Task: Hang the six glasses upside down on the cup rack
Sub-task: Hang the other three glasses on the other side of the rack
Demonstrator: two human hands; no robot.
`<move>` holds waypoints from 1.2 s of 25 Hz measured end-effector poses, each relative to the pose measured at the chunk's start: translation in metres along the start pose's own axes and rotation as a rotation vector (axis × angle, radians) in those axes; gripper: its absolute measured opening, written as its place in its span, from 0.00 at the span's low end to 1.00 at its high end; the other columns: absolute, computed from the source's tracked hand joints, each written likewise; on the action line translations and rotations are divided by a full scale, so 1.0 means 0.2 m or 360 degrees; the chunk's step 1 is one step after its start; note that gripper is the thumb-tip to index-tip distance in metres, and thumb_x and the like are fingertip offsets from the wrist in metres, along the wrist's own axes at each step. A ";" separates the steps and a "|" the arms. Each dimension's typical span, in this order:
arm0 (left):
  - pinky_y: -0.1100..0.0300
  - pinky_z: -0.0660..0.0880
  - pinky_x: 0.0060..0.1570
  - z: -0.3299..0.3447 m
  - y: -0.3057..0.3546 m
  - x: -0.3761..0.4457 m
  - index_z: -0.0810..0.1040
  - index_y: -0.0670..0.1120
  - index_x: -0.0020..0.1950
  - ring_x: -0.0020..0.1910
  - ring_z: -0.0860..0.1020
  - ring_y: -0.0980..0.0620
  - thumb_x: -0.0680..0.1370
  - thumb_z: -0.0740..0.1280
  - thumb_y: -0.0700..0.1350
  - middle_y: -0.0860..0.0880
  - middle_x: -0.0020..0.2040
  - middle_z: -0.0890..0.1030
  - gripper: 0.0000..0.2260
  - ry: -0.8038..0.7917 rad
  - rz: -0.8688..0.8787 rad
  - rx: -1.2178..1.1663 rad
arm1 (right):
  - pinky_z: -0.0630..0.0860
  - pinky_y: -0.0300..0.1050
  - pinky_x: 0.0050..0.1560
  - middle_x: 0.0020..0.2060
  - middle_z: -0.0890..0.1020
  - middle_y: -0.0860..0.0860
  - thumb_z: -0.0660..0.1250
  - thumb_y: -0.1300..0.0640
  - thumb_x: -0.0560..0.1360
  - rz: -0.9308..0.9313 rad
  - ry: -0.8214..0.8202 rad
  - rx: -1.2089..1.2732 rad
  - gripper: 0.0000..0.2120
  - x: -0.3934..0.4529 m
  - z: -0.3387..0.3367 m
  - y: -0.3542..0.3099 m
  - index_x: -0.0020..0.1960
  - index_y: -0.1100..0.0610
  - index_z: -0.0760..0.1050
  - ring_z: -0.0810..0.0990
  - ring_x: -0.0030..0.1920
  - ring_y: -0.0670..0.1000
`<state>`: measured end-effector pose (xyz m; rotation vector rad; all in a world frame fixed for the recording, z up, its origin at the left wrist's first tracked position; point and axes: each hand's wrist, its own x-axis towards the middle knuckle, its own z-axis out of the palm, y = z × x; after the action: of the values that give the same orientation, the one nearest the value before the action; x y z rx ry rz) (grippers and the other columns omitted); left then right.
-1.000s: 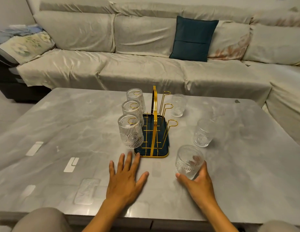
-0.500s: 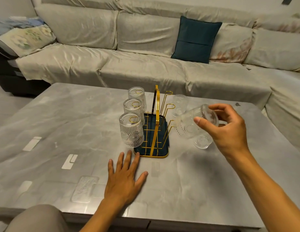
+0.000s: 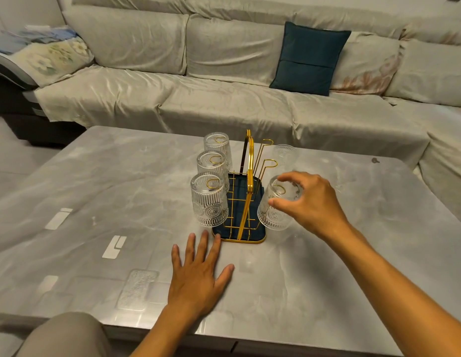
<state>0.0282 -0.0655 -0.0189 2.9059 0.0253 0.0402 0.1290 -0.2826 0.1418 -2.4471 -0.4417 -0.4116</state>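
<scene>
Glass tumbler (image 3: 275, 210) inverted on rack (image 3: 246, 202), right hand (image 3: 311, 202) gripping it.

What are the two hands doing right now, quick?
Left hand: open, flat on the table, holding nothing.
Right hand: fingers curled around an upside-down glass over the rack's near right peg.

The cup rack (image 3: 243, 202) stands mid-table (image 3: 95, 191). Three inverted glasses (image 3: 209, 199) hang in a row along its left side. On its right, one inverted glass (image 3: 274, 210) sits over the nearest peg; another glass (image 3: 284, 157) stands on the table behind. A sofa (image 3: 224, 73) lies beyond the table.
</scene>
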 end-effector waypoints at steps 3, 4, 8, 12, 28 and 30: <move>0.40 0.28 0.70 -0.01 0.00 0.00 0.30 0.61 0.74 0.74 0.29 0.47 0.72 0.33 0.72 0.53 0.77 0.32 0.33 -0.0016 -0.0004 0.0009 | 0.80 0.52 0.48 0.52 0.82 0.49 0.76 0.46 0.64 0.0034 -0.0016 0.0036 0.22 0.00 0.04 0.03 0.56 0.49 0.77 0.77 0.50 0.50; 0.40 0.28 0.70 -0.01 0.00 0.00 0.30 0.61 0.74 0.74 0.29 0.47 0.72 0.33 0.72 0.53 0.77 0.32 0.33 -0.0023 -0.0009 0.0016 | 0.80 0.51 0.48 0.52 0.82 0.49 0.76 0.46 0.65 0.0037 -0.0025 0.0045 0.22 0.00 0.04 0.04 0.56 0.48 0.76 0.77 0.49 0.50; 0.40 0.29 0.71 -0.01 -0.02 0.00 0.30 0.61 0.74 0.74 0.28 0.48 0.72 0.32 0.72 0.53 0.77 0.32 0.34 -0.0042 -0.0026 0.0035 | 0.80 0.52 0.48 0.50 0.78 0.45 0.75 0.47 0.66 0.0030 -0.0088 0.0099 0.22 -0.01 0.06 0.04 0.57 0.48 0.73 0.77 0.50 0.51; 0.40 0.32 0.72 -0.01 -0.03 -0.01 0.32 0.60 0.75 0.74 0.30 0.48 0.72 0.33 0.72 0.51 0.78 0.33 0.35 -0.0035 -0.0042 0.0036 | 0.75 0.42 0.52 0.62 0.75 0.47 0.72 0.45 0.70 0.0044 0.0051 0.0290 0.25 -0.12 0.07 0.12 0.64 0.47 0.69 0.73 0.57 0.46; 0.37 0.30 0.70 -0.01 0.01 -0.03 0.34 0.63 0.75 0.74 0.30 0.41 0.71 0.36 0.75 0.48 0.78 0.33 0.35 -0.0071 -0.0177 0.0101 | 0.76 0.46 0.49 0.54 0.80 0.50 0.79 0.48 0.55 0.1065 0.0391 0.0612 0.36 -0.16 0.26 0.75 0.60 0.46 0.68 0.79 0.51 0.54; 0.37 0.29 0.69 -0.01 0.00 -0.03 0.32 0.63 0.74 0.74 0.29 0.41 0.70 0.35 0.76 0.48 0.77 0.31 0.36 -0.0077 -0.0182 0.0116 | 0.78 0.48 0.49 0.54 0.80 0.49 0.79 0.47 0.56 0.0947 0.0268 0.0622 0.35 -0.16 0.17 0.73 0.59 0.47 0.70 0.80 0.50 0.53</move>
<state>0.0214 -0.0663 -0.0178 2.9713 0.1886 -0.0522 0.1652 -0.3785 0.0277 -2.0146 0.2600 -0.2407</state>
